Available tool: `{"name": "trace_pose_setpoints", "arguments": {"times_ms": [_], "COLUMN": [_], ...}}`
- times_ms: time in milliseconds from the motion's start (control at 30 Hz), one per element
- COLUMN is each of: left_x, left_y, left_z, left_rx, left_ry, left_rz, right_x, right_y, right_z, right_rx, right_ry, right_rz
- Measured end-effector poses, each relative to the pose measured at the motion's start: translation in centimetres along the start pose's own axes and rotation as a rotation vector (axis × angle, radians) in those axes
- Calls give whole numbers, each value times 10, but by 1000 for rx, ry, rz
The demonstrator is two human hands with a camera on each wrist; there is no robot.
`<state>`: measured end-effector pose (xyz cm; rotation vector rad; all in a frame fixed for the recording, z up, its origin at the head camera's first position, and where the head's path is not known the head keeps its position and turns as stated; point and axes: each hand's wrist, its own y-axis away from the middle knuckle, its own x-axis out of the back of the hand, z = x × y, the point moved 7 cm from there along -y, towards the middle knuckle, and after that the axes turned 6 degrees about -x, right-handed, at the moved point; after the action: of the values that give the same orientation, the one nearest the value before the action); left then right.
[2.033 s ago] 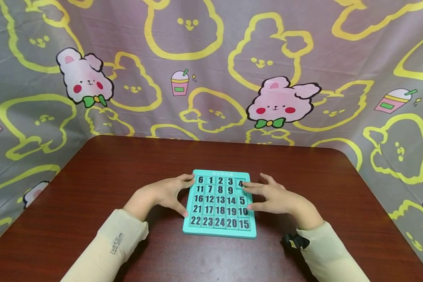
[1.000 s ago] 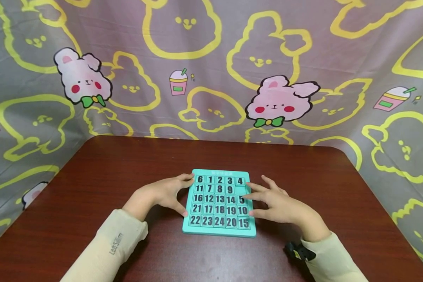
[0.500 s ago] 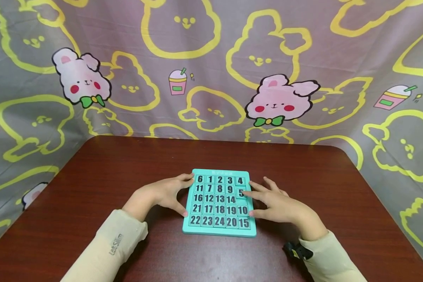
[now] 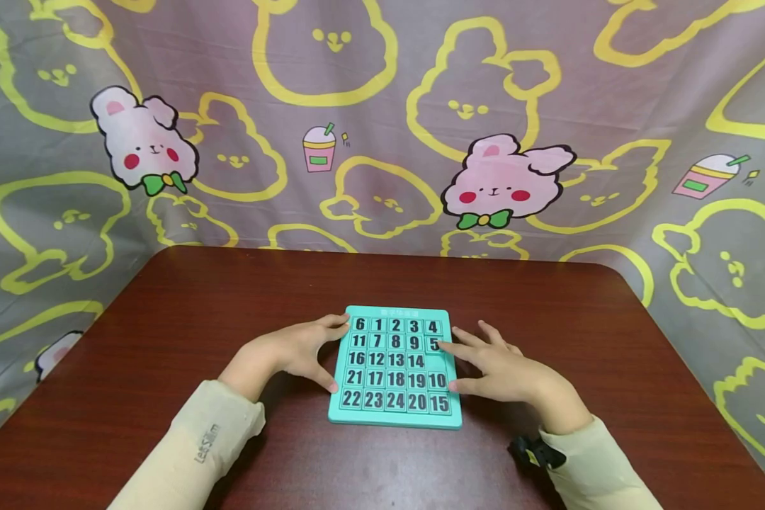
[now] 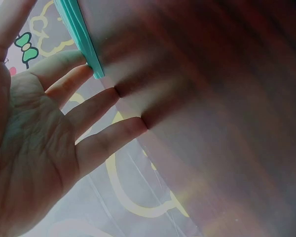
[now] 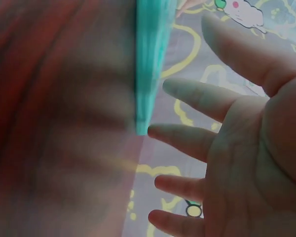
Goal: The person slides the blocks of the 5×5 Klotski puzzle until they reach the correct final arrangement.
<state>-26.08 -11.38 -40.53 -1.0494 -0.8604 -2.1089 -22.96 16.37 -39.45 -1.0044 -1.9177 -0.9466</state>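
Observation:
A turquoise number slide puzzle [image 4: 395,421] lies flat on the table, its black-numbered tiles in rows. The left hand [image 4: 287,350] touches the puzzle's left edge with fingertips and thumb. In the left wrist view its fingers [image 5: 93,111] extend straight, by the corner of the turquoise frame [image 5: 84,37]. A fingertip of the right hand [image 4: 510,368] rests on the 5 tile [image 4: 433,345], which sits below the 4 tile [image 4: 433,326]. The right thumb is at the right edge. A gap separates the 5 tile from the 10 tile [image 4: 437,381].
The dark red-brown wooden table [image 4: 261,283] has rounded far corners. Behind it and at both sides hangs a grey-pink curtain [image 4: 382,127] printed with rabbits, drink cups and yellow outlines. A black strap [image 4: 535,452] is at the right wrist.
The right hand first left the 4 tile in the top right slot, then slid the 5 tile up from the third row to the second. The left hand stayed at the edge.

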Motion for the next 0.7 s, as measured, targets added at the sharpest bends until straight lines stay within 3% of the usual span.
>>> {"name": "trace_pose_setpoints", "arguments": {"times_ms": [433, 700], "left_x": [0, -1], "left_y": [2, 1], "left_z": [0, -1], "left_rx": [13, 21], "left_ry": [-14, -9], "left_rz": [-4, -3], "right_x": [2, -4], "right_y": [19, 22], "right_z": [-12, -11], "right_rx": [169, 190], "right_ry": [77, 68], "right_rz": [66, 44]}}
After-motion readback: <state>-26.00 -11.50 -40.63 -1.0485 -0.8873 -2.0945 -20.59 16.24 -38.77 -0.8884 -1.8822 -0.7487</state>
